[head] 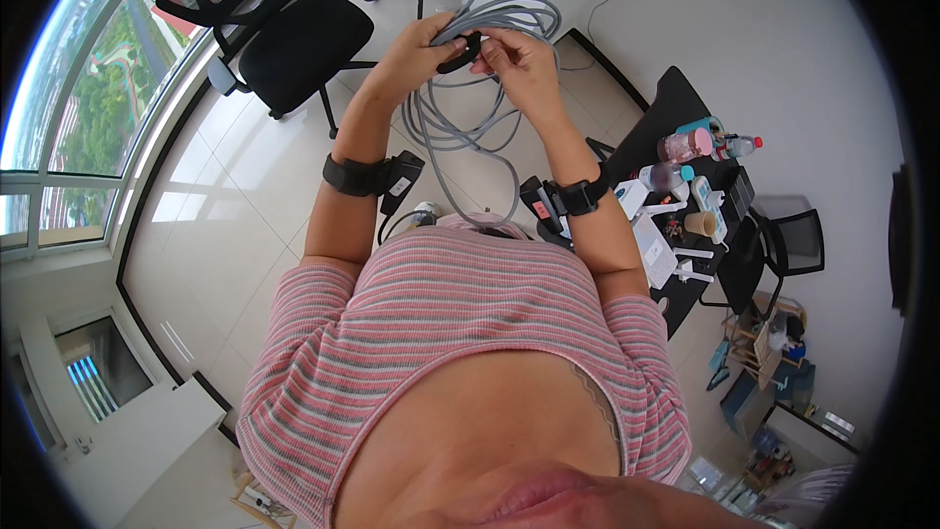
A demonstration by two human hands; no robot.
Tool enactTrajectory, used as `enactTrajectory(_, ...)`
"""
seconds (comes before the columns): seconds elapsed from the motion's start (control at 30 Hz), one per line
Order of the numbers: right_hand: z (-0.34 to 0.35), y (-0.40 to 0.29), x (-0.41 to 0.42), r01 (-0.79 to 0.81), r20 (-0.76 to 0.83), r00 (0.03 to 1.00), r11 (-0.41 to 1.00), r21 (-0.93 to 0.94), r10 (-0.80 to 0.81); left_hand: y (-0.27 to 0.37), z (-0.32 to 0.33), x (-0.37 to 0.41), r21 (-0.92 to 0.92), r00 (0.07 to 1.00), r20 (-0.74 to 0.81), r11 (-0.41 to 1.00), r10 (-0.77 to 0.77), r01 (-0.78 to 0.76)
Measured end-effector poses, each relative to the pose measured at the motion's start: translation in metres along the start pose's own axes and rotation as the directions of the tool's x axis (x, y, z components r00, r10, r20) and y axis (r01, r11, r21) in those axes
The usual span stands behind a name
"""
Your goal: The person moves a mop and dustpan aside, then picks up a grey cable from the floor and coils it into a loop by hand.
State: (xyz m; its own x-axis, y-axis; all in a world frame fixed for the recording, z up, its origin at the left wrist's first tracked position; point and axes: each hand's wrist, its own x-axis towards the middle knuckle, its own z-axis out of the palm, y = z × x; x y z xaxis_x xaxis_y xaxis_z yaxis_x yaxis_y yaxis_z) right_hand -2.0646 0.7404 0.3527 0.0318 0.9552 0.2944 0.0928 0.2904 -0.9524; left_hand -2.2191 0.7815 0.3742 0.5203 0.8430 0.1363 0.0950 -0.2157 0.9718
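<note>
A long grey cable (448,134) hangs in loose loops in front of me, bunched at the top between both hands. My left hand (422,55) grips the bundle, with a black strap (461,59), perhaps a cable tie, under its thumb. Close beside it, my right hand (518,66) pinches near the strap's other end with bent fingers; what exactly lies between its fingertips is hard to make out. One cable loop drops down to my waist. On each forearm sits a black band with a small black device.
A black office chair (305,51) stands by the window at the left. To the right, a black table (646,132) carries bottles, a paper cup (700,223), a power strip and white devices. Another black chair (797,242) is beyond it. A white wall rises ahead.
</note>
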Motion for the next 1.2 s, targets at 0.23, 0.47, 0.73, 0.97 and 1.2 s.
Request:
enactTrajectory(0.23,-0.007,0.003,0.001,0.009,0.065,0.998,1.0,0.004,-0.01,-0.003,0.002,0.0,-0.12,0.998,0.041,0.991,-0.046,0.051)
enactTrajectory(0.47,-0.013,-0.002,0.002,0.018,0.106,0.994,0.998,0.061,-0.025,-0.005,-0.002,0.001,-0.213,0.988,0.151,0.976,-0.015,0.047)
enactTrajectory(0.73,-0.014,0.002,0.003,-0.018,0.062,0.998,0.99,0.137,0.01,0.0,0.0,0.0,-0.05,0.994,0.106,0.999,-0.004,0.009)
enactTrajectory(0.97,-0.009,-0.004,0.004,-0.009,0.031,1.0,0.986,0.168,0.004,-0.003,-0.001,0.005,-0.149,0.997,0.072,0.989,-0.016,0.027)
enactTrajectory(1.2,-0.005,-0.004,0.003,0.023,-0.018,1.0,0.983,0.18,-0.02,-0.008,0.003,0.013,0.079,0.987,-0.029,0.985,0.158,-0.155)
